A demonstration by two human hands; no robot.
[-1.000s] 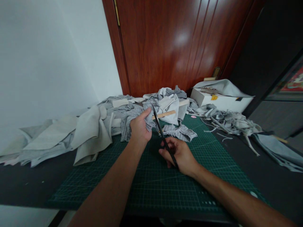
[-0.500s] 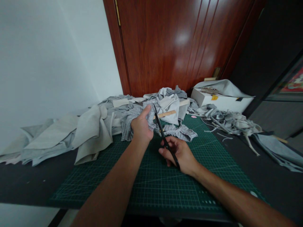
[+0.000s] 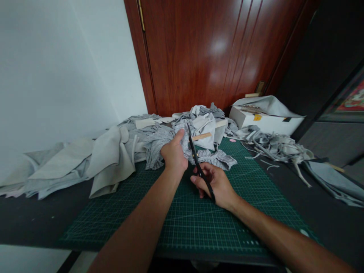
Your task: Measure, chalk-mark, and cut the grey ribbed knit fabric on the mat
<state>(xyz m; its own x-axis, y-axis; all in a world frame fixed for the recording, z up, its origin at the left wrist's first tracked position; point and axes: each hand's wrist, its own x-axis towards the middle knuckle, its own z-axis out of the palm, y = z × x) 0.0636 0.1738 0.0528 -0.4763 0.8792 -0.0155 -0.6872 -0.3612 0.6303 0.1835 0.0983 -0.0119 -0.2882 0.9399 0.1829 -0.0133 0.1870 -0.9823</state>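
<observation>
Grey striped fabric [image 3: 156,146] is gripped by my left hand [image 3: 174,153], whose thumb lies on top; the fingers beneath are mostly hidden. My right hand [image 3: 217,184] holds black scissors [image 3: 201,170], fingers wrapped around the handles. The blades point away from me and lie right beside the cloth at my left thumb; whether they touch it I cannot tell. Just beyond my right hand, a gathered strip of striped fabric [image 3: 220,159] rests on the green cutting mat [image 3: 196,227]. Behind the blades is a flat wooden stick [image 3: 201,136].
Pale fabric pieces [image 3: 105,151] are heaped at the left. More grey cloth [image 3: 210,113] piles up at the back, before a brown door [image 3: 199,57]. A white box [image 3: 267,121] stands at the back right, with tangled fabric strips [image 3: 278,146] and folded cloth [image 3: 335,178] nearby.
My left hand has shifted slightly right and toward me, with the fabric. The scissor tips have swung a little to the right; my right hand stays almost in place.
</observation>
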